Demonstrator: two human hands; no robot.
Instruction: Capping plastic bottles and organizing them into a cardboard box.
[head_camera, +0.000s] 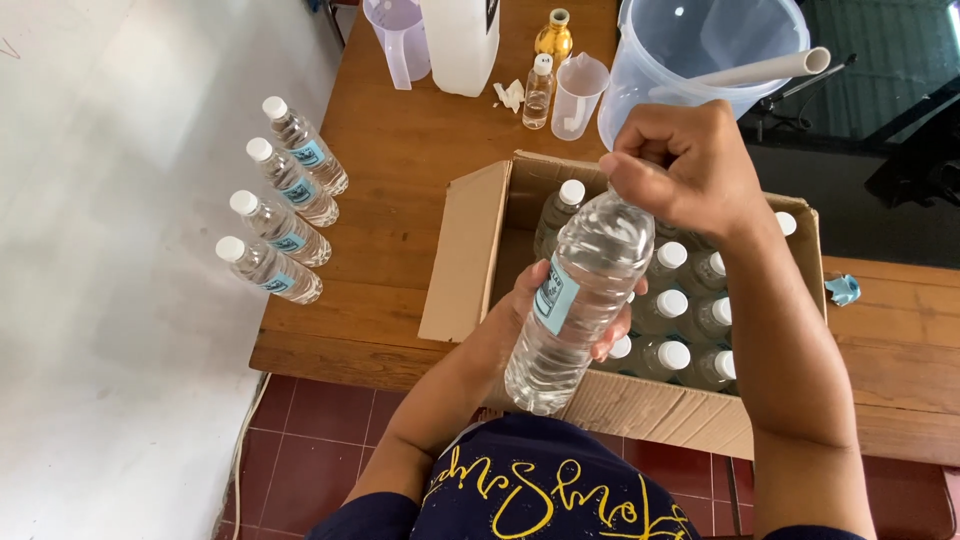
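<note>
The left hand (535, 300) wraps its fingers around the middle of a clear water bottle (578, 300), held in the air just above the open cardboard box (470, 255); the right hand (685, 165) is clenched over the bottle's top, so the cap is hidden. To do this well, the left hand should grip firm but not squash the soft bottle, while the right hand keeps right over the top and turns straight. The bottle is tilted; its long line runs from its bottom near the person's body up and away to its top under the right hand. More capped bottles stand in the box; four lie in a row (282, 205) on the wooden surface (400, 150).
</note>
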